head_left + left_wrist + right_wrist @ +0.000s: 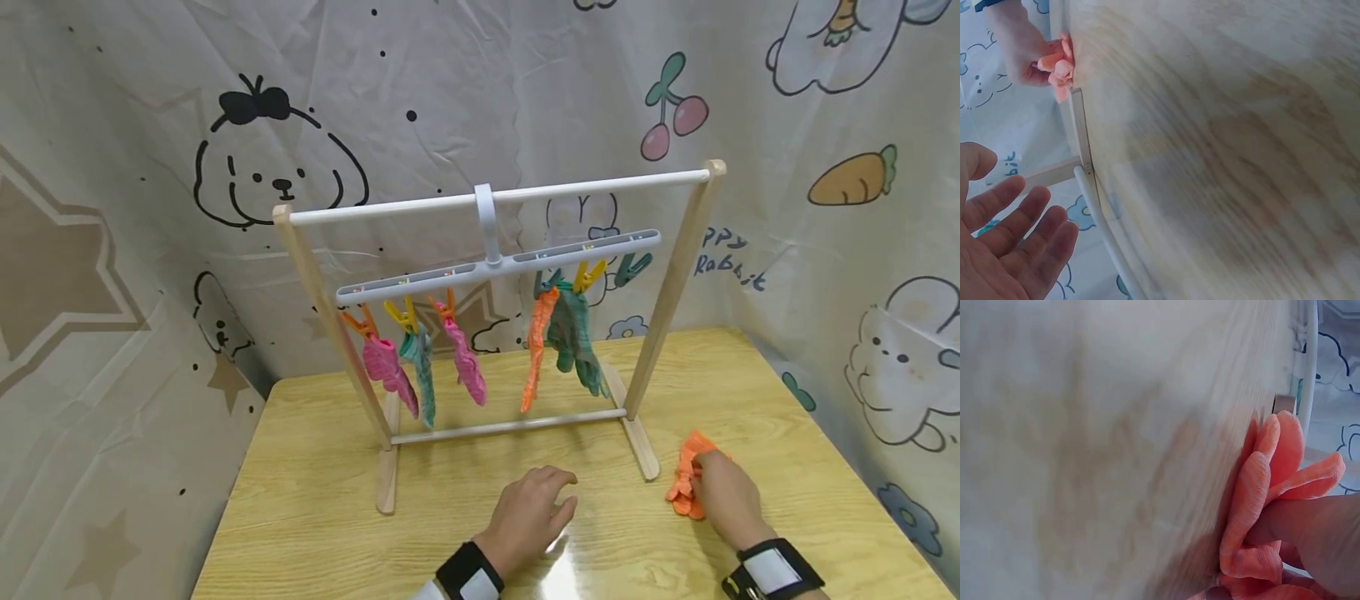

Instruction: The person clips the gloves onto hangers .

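My right hand [726,493] pinches an orange glove [684,479] that lies on the table to the right of the rack. In the right wrist view, the fingers of the orange glove [1250,487] fold up around my own fingers. My left hand [529,515] hovers over the table in front of the rack, fingers relaxed and holding nothing. Pink gloves [390,372], a teal glove [422,375], an orange glove [539,350] and a green glove [573,337] hang from clothespins on a light-blue hanger [498,267].
The hanger hooks over the white top bar [600,185] of a wooden rack [671,292]. A dark green clothespin [632,268] at the hanger's right end holds nothing. Beneath the rack is a wood-grain table [315,475], with a printed curtain [450,75] behind.
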The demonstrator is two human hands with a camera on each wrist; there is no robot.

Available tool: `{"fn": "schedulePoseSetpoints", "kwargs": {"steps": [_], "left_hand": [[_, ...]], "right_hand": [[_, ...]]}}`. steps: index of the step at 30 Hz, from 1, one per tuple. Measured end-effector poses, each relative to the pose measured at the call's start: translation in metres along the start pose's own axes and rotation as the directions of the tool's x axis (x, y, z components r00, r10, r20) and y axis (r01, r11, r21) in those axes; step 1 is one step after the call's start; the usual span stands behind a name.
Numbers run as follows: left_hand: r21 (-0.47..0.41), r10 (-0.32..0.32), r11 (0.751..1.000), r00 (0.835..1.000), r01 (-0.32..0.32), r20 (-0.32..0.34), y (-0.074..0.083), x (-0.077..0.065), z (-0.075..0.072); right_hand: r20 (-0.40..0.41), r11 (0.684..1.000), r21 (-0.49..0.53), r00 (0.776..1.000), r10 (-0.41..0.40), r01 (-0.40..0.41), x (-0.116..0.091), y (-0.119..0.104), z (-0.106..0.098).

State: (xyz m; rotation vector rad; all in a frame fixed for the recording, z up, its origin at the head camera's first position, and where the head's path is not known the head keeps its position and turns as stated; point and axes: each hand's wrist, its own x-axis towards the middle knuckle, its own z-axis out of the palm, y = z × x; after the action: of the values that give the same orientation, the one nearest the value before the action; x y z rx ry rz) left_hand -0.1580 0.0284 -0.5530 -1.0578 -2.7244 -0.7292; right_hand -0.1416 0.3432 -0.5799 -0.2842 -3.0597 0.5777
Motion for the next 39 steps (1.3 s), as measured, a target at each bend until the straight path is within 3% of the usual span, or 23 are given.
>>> {"fn": "schedulePoseSetpoints", "kwargs": {"steps": [15, 30, 39], "left_hand": [[-0.004, 0.011, 1.000, 0.997, -0.011, -0.070, 0.008, 0.012, -0.017], [-0.036, 0.028, 0.999, 0.987, -0.035, -0.158, 0.020, 0.026, -0.032], [-0.056, 0.037, 0.997, 0.982, -0.048, -0.184, 0.032, 0.038, -0.046]], "right_hand": [[0.012, 0.990, 0.098, 0.995, -0.099, 0.098, -0.016, -0.016, 0.002], [-0.156, 0.983, 0.096, 0.978, -0.141, 0.157, -0.016, -0.037, -0.023], [-0.316, 0.962, 0.123, 0.929, -0.193, 0.242, -0.013, -0.058, -0.037]]}}
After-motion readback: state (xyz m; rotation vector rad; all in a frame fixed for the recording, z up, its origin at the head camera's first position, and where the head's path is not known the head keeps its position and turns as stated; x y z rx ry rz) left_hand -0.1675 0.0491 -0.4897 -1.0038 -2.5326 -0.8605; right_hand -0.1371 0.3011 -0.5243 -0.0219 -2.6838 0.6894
